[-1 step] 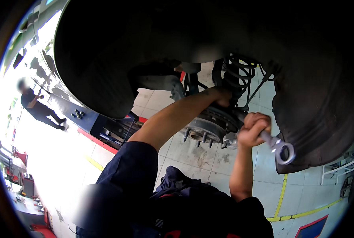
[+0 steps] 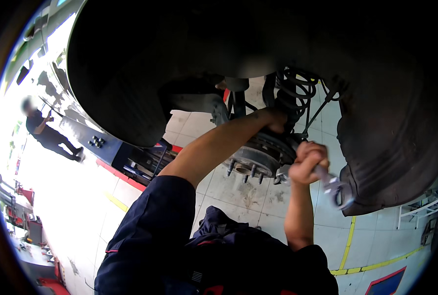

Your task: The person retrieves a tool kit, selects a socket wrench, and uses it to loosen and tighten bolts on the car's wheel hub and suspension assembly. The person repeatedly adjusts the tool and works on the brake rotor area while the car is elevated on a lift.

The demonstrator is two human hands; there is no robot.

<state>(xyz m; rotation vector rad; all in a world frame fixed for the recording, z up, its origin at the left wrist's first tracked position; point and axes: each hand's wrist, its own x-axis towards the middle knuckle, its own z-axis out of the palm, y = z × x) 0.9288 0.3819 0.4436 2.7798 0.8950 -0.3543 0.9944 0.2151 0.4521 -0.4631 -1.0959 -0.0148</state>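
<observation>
My left hand (image 2: 277, 120) reaches in behind the wheel hub (image 2: 251, 157), beside the black coil spring and strut (image 2: 297, 86); its fingers are in shadow and hard to make out. My right hand (image 2: 307, 162) is closed around a large steel wrench (image 2: 339, 191), whose ring end points down to the right, slightly blurred. The hub shows bare studs, with the dark brake disc (image 2: 273, 137) behind it.
The dark wheel-arch liner (image 2: 376, 147) surrounds the work. At left, another person (image 2: 49, 132) stands beside a lift platform (image 2: 101, 152) holding several small round parts. A white metal frame (image 2: 415, 211) stands at right. Tool benches (image 2: 29, 250) sit at lower left on the tiled floor.
My right hand and the wrench have shifted a little to the left, with the ring end slightly lower and more blurred. My left arm stays where it was.
</observation>
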